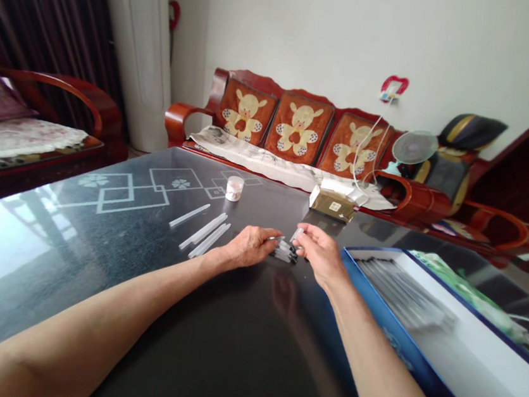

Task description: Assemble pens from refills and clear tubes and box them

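My left hand [252,247] is closed in a pinch above the dark table, its fingertips at a small pile of short clear pieces with black ends [284,250]. What those fingertips grip is too small to tell. Close by on the right, my right hand [319,251] pinches a small clear, cap-like piece [296,235] between thumb and fingers. Several whitish translucent tubes [204,228], like pen barrels, lie slanted to the left of my left hand. Beside my right forearm, a blue box [350,265] with a white inside holds a row of thin clear sticks with dark ends [397,290], like pens.
A small white cup [233,189] stands beyond the tubes. Farther right sits a gold tissue box [333,205]. Green-and-white packaging [469,289] lies along the blue box's far side. A wooden sofa [190,120] with bear cushions and a small fan [413,148] are behind the table [140,280].
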`<state>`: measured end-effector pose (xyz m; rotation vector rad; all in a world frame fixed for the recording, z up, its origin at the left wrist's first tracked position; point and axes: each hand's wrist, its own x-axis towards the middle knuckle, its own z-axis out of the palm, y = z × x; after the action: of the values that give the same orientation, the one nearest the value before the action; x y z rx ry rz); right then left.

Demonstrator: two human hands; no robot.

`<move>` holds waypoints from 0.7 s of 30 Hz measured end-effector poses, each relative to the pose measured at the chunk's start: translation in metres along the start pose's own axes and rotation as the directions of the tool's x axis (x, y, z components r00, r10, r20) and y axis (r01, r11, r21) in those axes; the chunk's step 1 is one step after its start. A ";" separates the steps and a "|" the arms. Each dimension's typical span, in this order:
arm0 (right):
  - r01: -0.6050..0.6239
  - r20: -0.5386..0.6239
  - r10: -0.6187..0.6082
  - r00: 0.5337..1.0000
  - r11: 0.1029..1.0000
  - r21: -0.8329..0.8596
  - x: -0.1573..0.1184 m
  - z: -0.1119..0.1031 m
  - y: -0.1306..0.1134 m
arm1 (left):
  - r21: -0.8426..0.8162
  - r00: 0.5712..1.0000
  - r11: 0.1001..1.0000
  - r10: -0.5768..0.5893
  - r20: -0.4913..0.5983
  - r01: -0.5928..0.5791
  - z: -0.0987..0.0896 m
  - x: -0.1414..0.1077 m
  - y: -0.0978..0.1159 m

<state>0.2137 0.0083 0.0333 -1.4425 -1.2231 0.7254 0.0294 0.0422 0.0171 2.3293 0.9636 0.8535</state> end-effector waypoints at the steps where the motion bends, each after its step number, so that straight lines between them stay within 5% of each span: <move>1: -0.042 0.004 0.042 0.999 0.990 0.138 -0.001 0.003 0.000 | -0.007 1.000 1.000 0.014 0.002 -0.014 0.000 -0.001 0.000; 6: -0.113 0.002 0.120 0.993 0.927 0.358 -0.006 0.008 0.002 | -0.036 0.999 0.999 0.037 0.000 -0.037 0.001 -0.003 0.002; 17: -0.137 0.152 0.087 0.985 0.922 0.361 -0.016 0.024 0.009 | 0.028 1.000 0.999 0.022 -0.001 -0.022 0.000 -0.003 0.001; 21: -0.050 0.166 0.007 0.986 0.965 0.257 -0.014 0.020 0.014 | 0.043 1.000 0.999 -0.001 0.010 0.001 -0.001 -0.004 0.002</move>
<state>0.1954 0.0032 0.0129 -1.2037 -1.1827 1.0018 0.0274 0.0379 0.0177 2.3672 0.9884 0.8277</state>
